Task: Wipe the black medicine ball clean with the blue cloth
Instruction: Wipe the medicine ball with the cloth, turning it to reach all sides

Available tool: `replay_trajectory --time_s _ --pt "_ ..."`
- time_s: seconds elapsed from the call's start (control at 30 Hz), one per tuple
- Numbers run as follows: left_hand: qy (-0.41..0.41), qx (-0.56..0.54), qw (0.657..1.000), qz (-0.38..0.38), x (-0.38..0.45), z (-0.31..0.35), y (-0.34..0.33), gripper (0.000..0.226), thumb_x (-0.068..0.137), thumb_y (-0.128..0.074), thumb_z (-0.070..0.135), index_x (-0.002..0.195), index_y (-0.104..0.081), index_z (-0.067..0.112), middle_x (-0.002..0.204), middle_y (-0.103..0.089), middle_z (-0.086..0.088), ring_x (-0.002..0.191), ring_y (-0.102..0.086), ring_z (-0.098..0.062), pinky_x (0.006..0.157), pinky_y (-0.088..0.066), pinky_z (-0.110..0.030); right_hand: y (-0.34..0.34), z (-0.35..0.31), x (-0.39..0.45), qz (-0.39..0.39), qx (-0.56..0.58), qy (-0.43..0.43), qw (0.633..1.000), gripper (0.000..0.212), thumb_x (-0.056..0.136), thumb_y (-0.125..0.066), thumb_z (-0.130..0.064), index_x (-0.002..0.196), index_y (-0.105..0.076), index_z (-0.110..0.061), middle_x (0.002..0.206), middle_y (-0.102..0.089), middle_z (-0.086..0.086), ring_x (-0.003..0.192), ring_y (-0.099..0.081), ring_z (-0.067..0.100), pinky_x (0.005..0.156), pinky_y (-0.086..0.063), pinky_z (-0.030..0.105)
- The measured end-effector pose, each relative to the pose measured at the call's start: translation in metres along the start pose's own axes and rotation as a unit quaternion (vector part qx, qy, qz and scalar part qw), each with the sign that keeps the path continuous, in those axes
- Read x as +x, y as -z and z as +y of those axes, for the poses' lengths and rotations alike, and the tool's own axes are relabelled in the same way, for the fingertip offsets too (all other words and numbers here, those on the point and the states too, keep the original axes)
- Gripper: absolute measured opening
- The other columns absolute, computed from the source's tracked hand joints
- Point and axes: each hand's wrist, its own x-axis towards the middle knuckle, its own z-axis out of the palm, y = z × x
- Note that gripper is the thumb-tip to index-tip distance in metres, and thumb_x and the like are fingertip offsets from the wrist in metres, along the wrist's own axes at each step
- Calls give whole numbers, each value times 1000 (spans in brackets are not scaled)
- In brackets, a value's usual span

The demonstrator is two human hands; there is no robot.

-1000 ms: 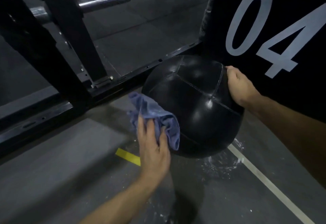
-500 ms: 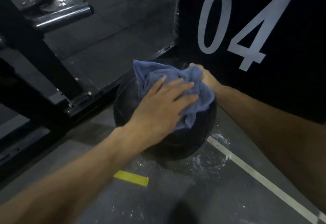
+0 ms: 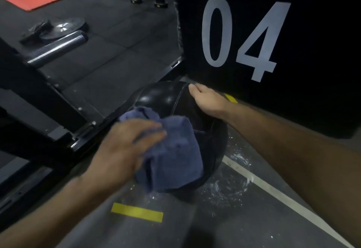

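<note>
The black medicine ball [image 3: 164,99] rests on the grey floor in the middle of the view, shiny with stitched seams. My left hand [image 3: 125,150] lies flat on the blue cloth [image 3: 175,154], pressing it against the ball's near left side; the cloth covers much of the ball's front. My right hand [image 3: 207,99] grips the ball's far top right edge, fingers curled over it, close to the black panel.
A black panel marked "04" [image 3: 244,37] stands right behind the ball. A black rack frame [image 3: 58,115] runs along the left. A barbell sleeve [image 3: 58,48] and weight plate [image 3: 64,29] lie beyond. White powder smears [image 3: 230,187], a white line [image 3: 273,191] and yellow tape [image 3: 136,211] mark the floor.
My left hand slid the cloth from the ball's top down to its near left side. The ball's top is now uncovered. My right hand stays on the far edge.
</note>
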Motion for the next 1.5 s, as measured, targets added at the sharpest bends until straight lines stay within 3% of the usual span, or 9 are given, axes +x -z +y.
replay_trajectory --time_s 0.17,0.3,0.43,0.57,0.8,1.0,1.23,1.37,1.5 --pt "239 -33 969 52 54 -55 0 19 102 -53 18 105 -71 25 107 -67 -2 102 -62 -26 88 -51 -36 1 5 4 1 6 15 1000 70 105 -28 -65 164 -30 -27 170 -30 -1 156 -28 23 125 -22 39" --pt "404 -111 893 163 71 -72 -1 37 96 -63 5 128 -66 24 127 -58 0 108 -64 -13 95 -50 -20 0 9 1 4 7 17 1000 72 105 -27 -67 164 -28 -28 171 -28 -1 157 -26 23 127 -21 42" --pt "376 -179 905 88 61 -34 8 19 99 -65 43 118 -64 42 124 -65 14 111 -62 6 90 -45 -6 -3 13 -4 29 7 19 999 70 105 -25 -65 164 -27 -28 171 -28 0 158 -24 21 128 -17 43" --pt "328 -138 934 -43 31 -27 -1 115 65 -70 89 158 -35 33 162 -32 19 151 -27 4 118 -29 -26 -4 13 -6 33 6 35 999 66 108 -26 -60 165 -27 -26 171 -27 -3 158 -21 16 128 -15 38" --pt "356 -234 901 83 31 -35 -5 46 89 -71 45 133 -62 35 135 -60 19 130 -58 -8 107 -51 -43 -3 19 -4 42 3 35 998 73 101 -27 -73 158 -40 -30 163 -40 -7 153 -33 18 125 -26 40" --pt "385 -283 876 63 34 -35 1 78 73 -85 48 143 -51 38 140 -51 28 133 -51 4 105 -45 -13 -1 -28 -41 190 -79 311 928 22 102 -55 -39 113 -69 -25 117 -60 -14 112 -58 7 95 -51 32" --pt "408 -385 827 45 13 -34 21 98 73 -83 59 157 -35 40 160 -34 31 144 -37 12 112 -40 -14 -23 -77 -65 32 -221 305 926 60 87 -47 -79 132 -54 -41 124 -46 -23 114 -48 -1 95 -50 25" --pt "596 -375 700 117 1 -26 24 114 59 -79 79 156 -34 42 143 -41 36 134 -44 11 113 -42 -31 -23 -92 -63 41 -215 234 947 59 87 -36 -85 102 -66 -37 106 -52 -21 99 -51 -2 83 -51 22" --pt "634 -286 718 30 -12 -34 13 28 89 -76 47 110 -72 28 105 -72 23 98 -66 1 91 -56 -32 -23 -117 -57 26 -160 120 979 58 80 -53 -85 98 -57 -29 99 -57 -16 87 -60 6 71 -51 32"
